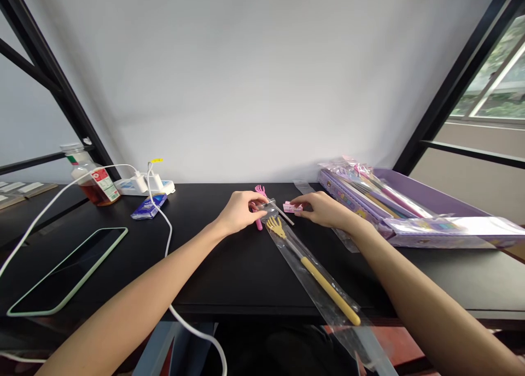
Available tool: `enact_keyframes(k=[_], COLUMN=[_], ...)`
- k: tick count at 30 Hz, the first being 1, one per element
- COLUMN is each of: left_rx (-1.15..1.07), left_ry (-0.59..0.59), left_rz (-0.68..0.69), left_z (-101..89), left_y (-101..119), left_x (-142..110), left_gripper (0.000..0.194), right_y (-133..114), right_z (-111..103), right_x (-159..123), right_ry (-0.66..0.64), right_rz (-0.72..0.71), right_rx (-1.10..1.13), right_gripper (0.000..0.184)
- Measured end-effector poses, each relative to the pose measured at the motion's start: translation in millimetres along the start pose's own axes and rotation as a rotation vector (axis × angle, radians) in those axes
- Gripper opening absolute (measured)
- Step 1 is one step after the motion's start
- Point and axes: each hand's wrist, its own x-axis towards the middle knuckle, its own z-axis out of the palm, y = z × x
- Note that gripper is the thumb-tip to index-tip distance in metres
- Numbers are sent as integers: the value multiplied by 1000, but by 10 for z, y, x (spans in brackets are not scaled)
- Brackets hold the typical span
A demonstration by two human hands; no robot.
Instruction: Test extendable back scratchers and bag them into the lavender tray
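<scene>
A yellow back scratcher (328, 288) with a hand-shaped head lies inside a long clear plastic sleeve (287, 250), slanting across the black desk and over its front edge. My left hand (240, 213) is closed, thumb and fingers pinching the sleeve's far end. Right behind those fingers lies a pink back scratcher (260, 190), partly hidden by my hand. A small pink clip-like piece (292, 207) is pinched in my right hand (322, 207), a little to the right of the sleeve's end. A thin pale rod (287, 216) shows between both hands.
At right stands a purple box (410, 187) with several wrapped back scratchers. Another clear sleeve (346, 239) passes under my right arm. On the left are a phone (68, 272), a bottle (96, 181), a power strip (166, 186), a blue packet (150, 206) and a white cable (169, 239).
</scene>
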Motion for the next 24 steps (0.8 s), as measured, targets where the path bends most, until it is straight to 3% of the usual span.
enact_keyframes(k=[6,16,19,22,24], left_rx=[-45,45,86,-5,-91], left_ry=[49,34,48,45,33], left_rz=[-7,81,91,55,7], left_z=[1,-35,-20,5,18], left_y=[-32,26,47,60,55], left_x=[3,-7,-3,-10,-14], left_gripper=[16,25,27,18,15], right_y=[79,33,-6,-81,-144], right_z=[96,54,46,-19,-83], right_x=[39,38,32,8,-16], right_ry=[77,82,72,93,164], right_rz=[-105,-43,-16,-18,-43], right_rx=[82,167,229,319,407], right_gripper=[30,39,33,23,25])
